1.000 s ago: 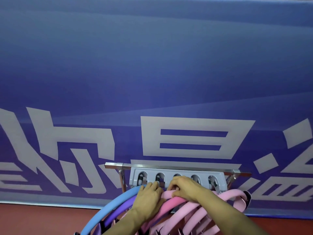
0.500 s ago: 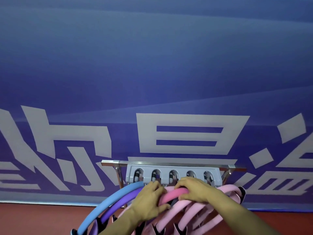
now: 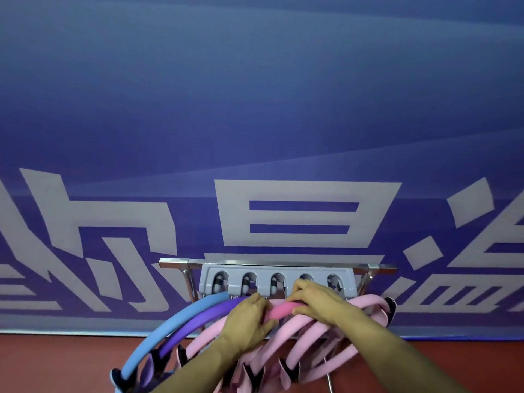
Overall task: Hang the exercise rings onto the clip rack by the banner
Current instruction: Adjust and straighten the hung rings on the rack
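Both the left hand (image 3: 249,319) and right hand (image 3: 317,303) clench the hot-pink ring (image 3: 280,310) between them, just under the clip rack (image 3: 276,282), where crowding pale pink rings (image 3: 365,304) beside the right hand could block its clip

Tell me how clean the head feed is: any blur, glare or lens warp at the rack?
Head view: wide-angle warp bows the banner; clip rack and dark pink ring reasonably sharp, no glare; both hands evenly lit, slightly soft; lower rings cropped.

Both hands (image 3: 251,321) (image 3: 319,303) closed, side by side
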The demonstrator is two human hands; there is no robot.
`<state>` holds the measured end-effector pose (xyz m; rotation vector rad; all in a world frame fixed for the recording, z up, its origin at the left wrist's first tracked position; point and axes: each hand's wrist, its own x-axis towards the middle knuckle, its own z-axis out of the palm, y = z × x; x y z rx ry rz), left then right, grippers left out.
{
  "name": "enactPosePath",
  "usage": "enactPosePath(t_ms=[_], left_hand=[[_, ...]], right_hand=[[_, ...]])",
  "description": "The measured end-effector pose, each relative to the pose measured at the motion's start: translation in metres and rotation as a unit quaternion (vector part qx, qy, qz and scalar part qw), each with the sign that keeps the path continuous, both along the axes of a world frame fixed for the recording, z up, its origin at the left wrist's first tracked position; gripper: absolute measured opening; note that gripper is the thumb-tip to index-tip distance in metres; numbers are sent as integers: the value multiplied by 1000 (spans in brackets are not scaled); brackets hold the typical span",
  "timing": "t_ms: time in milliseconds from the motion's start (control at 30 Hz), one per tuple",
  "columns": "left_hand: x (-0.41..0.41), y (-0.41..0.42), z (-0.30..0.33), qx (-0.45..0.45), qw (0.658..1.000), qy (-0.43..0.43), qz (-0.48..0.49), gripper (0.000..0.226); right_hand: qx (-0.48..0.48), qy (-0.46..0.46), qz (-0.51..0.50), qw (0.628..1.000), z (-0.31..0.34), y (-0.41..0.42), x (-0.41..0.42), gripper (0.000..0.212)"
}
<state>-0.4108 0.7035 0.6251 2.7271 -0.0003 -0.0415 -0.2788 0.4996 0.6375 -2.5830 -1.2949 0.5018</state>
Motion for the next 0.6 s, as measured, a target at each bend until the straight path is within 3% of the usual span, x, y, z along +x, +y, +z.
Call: enactPosePath(t_ms=[167,400,600], left_hand=[[-5,-7,-6,25,1000,0,11,42],[-2,-11,-3,51,998,-19,41,30],[4,-28,1,84,995,5,48,28]], right_hand=[[20,3,-29,999,0,-1,-2,30],[26,17,-88,996,-3,-47,7,20],[37,20,-72,996,-8,-62,4,29]])
